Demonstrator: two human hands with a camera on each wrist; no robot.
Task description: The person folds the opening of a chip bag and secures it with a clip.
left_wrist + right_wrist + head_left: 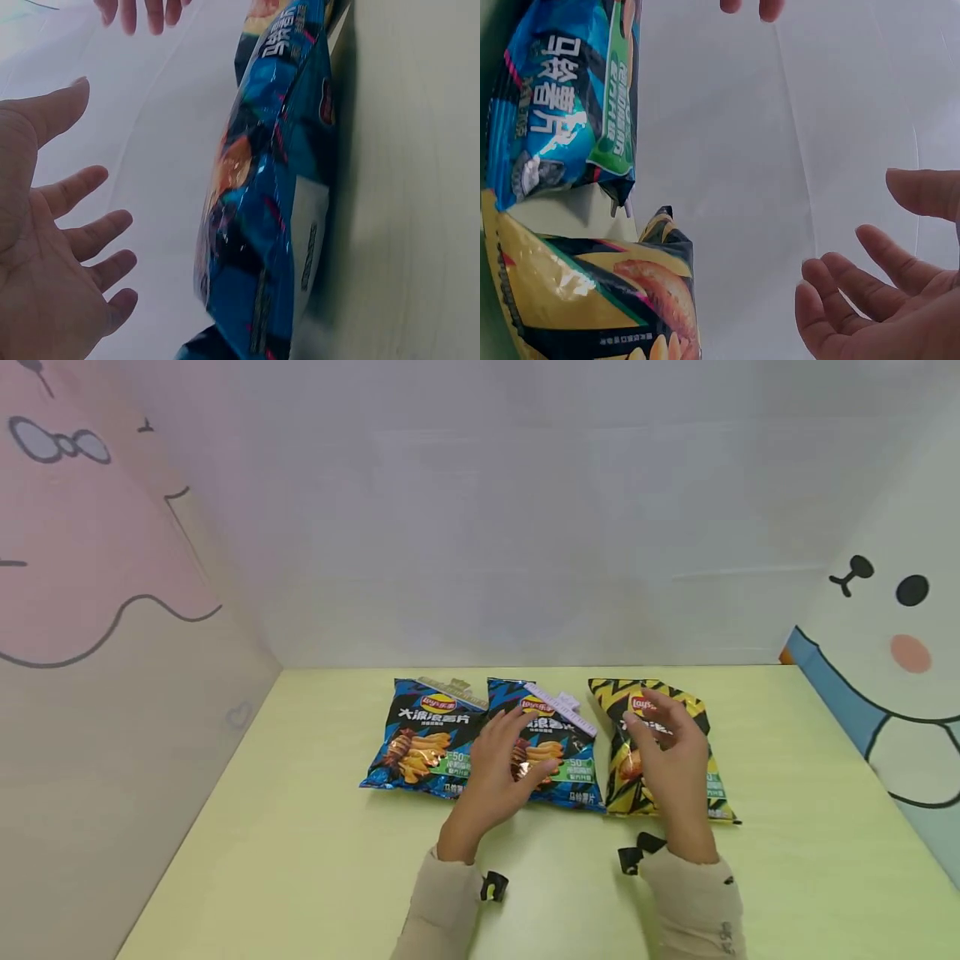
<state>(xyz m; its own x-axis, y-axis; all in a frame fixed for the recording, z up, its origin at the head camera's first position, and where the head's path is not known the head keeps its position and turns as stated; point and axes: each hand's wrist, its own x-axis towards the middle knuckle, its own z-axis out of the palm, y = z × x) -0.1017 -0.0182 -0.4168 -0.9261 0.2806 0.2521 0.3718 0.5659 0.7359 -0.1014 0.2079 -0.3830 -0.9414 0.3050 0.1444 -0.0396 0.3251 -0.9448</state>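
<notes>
Three chip bags lie side by side: a blue chip bag (411,752) on the left, another blue chip bag (577,792) in the middle and a yellow-and-black chip bag (621,777) on the right. A grey-green bag clip (450,692) is at the left bag's top right corner, and a white bag clip (561,710) crosses the middle bag's. Over the middle bag, my left hand (497,768) is spread with nothing in it. My right hand (678,764), fingers loosely bent and holding nothing, hovers over the yellow bag and hides part of it. Both wrist views show the palms apart from the bags.
The bags rest on a pale yellow-green table (300,843), near a plain white back wall (525,543). Side panels with cartoon drawings stand at left and right. Black straps (493,887) show at the sleeves.
</notes>
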